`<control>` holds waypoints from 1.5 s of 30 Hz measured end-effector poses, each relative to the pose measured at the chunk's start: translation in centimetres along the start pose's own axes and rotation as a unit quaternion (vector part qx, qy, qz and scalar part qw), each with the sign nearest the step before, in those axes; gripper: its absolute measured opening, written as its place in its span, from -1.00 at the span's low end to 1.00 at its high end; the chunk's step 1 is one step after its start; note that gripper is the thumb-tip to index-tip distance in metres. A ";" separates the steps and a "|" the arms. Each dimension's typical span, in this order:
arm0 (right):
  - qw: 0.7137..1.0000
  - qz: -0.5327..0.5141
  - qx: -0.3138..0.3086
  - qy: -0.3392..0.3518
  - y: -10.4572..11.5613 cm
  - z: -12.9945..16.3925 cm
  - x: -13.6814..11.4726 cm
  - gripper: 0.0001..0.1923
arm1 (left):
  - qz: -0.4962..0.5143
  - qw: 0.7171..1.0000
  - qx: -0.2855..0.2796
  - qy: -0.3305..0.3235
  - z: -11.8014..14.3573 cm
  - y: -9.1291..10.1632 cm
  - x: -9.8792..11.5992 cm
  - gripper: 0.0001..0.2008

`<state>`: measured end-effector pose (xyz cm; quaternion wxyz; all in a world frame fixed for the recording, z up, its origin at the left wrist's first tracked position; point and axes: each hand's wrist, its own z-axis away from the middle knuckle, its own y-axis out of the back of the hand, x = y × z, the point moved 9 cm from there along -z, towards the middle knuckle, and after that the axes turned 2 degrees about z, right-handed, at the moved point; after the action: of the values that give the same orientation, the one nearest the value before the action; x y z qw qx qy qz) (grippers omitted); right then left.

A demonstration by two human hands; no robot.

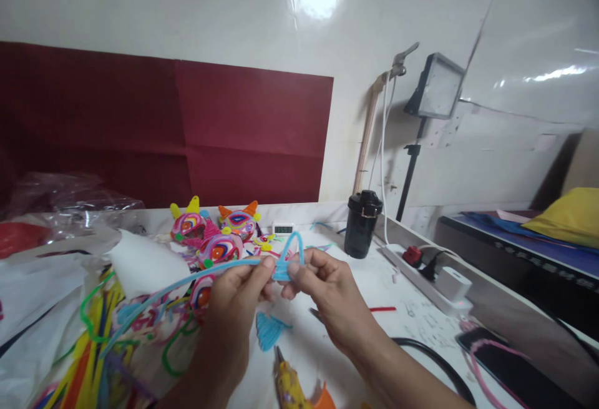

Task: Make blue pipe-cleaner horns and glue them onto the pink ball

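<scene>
My left hand (233,312) and my right hand (327,296) are raised over the white table, both pinching one light blue pipe cleaner (294,248). Between the fingertips it is bent into a small upright loop, and its long tail runs left and down toward a heap of coloured pipe cleaners (98,346). Below the hands lies a finished blue fan-shaped pipe cleaner piece (269,329). A yellow glue gun (287,384) rests on the table near my wrists.
Several colourful coiled pipe-cleaner figures (219,234) stand behind the hands, with a small digital clock (283,228). A black cup (362,223), a power strip (435,275) and a lamp on a stand (433,87) are at right. Plastic bags (47,253) crowd the left.
</scene>
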<state>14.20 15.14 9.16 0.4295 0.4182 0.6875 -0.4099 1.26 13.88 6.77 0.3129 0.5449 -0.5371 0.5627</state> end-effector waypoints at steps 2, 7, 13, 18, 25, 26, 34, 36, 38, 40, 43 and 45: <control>1.000 0.004 0.000 -0.003 0.0 0.0 0.0 -0.68 | -0.018 1.000 0.001 -0.002 0.0 0.2 -0.1 -0.69; 1.000 0.002 -0.007 0.003 0.0 0.1 -0.1 -0.68 | -0.024 1.000 -0.009 0.008 0.1 0.1 -0.4 -0.67; 1.000 -0.010 -0.020 0.008 -0.1 0.1 -0.2 -0.70 | -0.026 0.999 -0.013 0.014 0.4 -0.1 -0.1 -0.65; 0.999 -0.020 -0.033 0.017 -0.3 0.1 -0.3 -0.72 | 0.005 0.999 -0.027 0.028 0.8 -0.5 0.4 -0.71; 0.994 -0.054 -0.086 0.050 -0.8 0.4 -0.9 -0.84 | 0.009 0.995 -0.098 0.016 1.7 -1.5 1.7 -0.75; 0.992 -0.058 -0.097 0.056 -0.9 0.5 -1.0 -0.85 | 0.013 0.994 -0.106 0.012 1.8 -1.7 2.0 -0.74; 0.978 -0.107 -0.159 0.085 -1.6 1.0 -1.7 -0.89 | 0.055 0.991 -0.125 0.014 3.1 -2.8 3.7 -0.75; 0.976 -0.110 -0.167 0.088 -1.6 1.1 -1.9 -0.89 | 0.065 0.992 -0.107 0.023 3.3 -2.6 3.7 -0.78; 0.975 -0.113 -0.174 0.085 -1.6 1.2 -1.9 -0.89 | 0.058 0.992 -0.109 0.029 3.5 -2.6 3.6 -0.77; 0.973 -0.118 -0.182 0.081 -1.6 1.2 -1.9 -0.89 | 0.047 0.991 -0.121 0.025 3.6 -2.7 3.5 -0.75; 0.970 -0.123 -0.194 0.078 -1.7 1.3 -1.9 -0.89 | 0.047 0.986 -0.152 0.042 3.8 -2.9 3.2 -0.75; 0.969 -0.124 -0.201 0.075 -1.8 1.4 -1.9 -0.89 | 0.049 0.981 -0.178 0.058 4.0 -3.2 3.2 -0.74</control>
<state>13.43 12.89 10.90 0.3975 0.2647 0.8325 -0.2809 4.74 10.04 9.95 0.4077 0.4201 -0.6357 0.5032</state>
